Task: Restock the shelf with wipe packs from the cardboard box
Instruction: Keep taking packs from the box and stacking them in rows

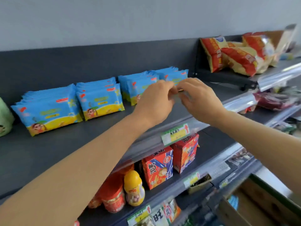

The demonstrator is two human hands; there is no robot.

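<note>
Several rows of blue-and-yellow wipe packs stand on the dark top shelf [48, 152]: a left row [48, 110], a second row [99, 98], a third row [135, 85] and a right row [174, 75]. My left hand [156, 98] and my right hand [198, 97] meet in front of the right row. Their curled fingertips pinch the front wipe pack [180, 90], of which only a sliver shows between them. The cardboard box [260, 201] sits low at the bottom right, with a blue pack [233, 202] visible inside.
Red-and-yellow snack bags [231, 54] lie on the neighbouring shelf to the right. A green pack [4, 118] sits at the far left. Below the top shelf are red boxes [158, 168], a yellow bottle [134, 188] and red jars [113, 199], behind price-tag rails [175, 134].
</note>
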